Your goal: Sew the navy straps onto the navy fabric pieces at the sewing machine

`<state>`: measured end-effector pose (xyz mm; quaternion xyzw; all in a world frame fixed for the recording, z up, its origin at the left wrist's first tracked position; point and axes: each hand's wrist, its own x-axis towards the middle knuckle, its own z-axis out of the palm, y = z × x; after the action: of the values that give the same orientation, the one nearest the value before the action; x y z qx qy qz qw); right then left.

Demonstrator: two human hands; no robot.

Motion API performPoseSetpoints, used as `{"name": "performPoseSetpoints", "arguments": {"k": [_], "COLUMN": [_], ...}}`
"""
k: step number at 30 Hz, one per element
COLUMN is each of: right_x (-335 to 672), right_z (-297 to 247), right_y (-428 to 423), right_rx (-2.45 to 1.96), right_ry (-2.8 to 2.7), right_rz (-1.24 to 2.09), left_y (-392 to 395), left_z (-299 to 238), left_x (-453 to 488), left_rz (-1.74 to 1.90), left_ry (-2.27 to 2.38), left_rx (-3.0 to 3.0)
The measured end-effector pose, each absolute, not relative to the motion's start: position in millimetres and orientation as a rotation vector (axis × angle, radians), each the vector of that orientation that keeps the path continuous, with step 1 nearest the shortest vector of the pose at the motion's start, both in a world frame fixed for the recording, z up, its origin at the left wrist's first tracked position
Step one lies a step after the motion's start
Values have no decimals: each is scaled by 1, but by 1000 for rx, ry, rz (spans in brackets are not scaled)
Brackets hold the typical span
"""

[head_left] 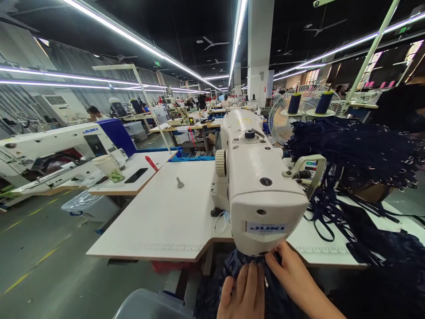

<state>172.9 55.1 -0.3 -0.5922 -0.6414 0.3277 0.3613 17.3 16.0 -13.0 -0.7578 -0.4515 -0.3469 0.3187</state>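
My left hand [243, 290] lies with fingers stretched flat on dark navy fabric [232, 274] just below the head of a white JUKI sewing machine [259, 186]. Beside it, my right hand [292, 277] presses on the same fabric, fingertips at the machine's needle area, which the machine head hides. The fabric hangs over the front edge of the white sewing table [166, 221].
A heap of dark navy straps and cloth [358, 155] covers the table's right side. Two navy thread cones [294, 103] and a fan [285, 119] stand behind. Another JUKI machine [49, 150], a cup [108, 167] and phone [136, 175] sit left. A plastic bin [149, 305] stands below. People work far back.
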Motion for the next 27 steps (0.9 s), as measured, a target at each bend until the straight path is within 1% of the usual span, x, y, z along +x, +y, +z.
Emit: {"name": "performPoseSetpoints", "arguments": {"k": [9, 22, 27], "right_x": [175, 175, 175], "right_z": [2, -8, -13], "right_y": [57, 60, 60], "right_rx": [-1529, -1564, -1550], "right_ry": [-1636, -1686, -1652], "right_rz": [870, 855, 913], "left_y": [13, 18, 20], "left_z": [-17, -15, -16], "left_x": [14, 20, 22], "left_rz": [-868, -963, -968], "left_ry": [-1246, -1196, -1186], "left_rx": [-2098, -1956, -1897]}}
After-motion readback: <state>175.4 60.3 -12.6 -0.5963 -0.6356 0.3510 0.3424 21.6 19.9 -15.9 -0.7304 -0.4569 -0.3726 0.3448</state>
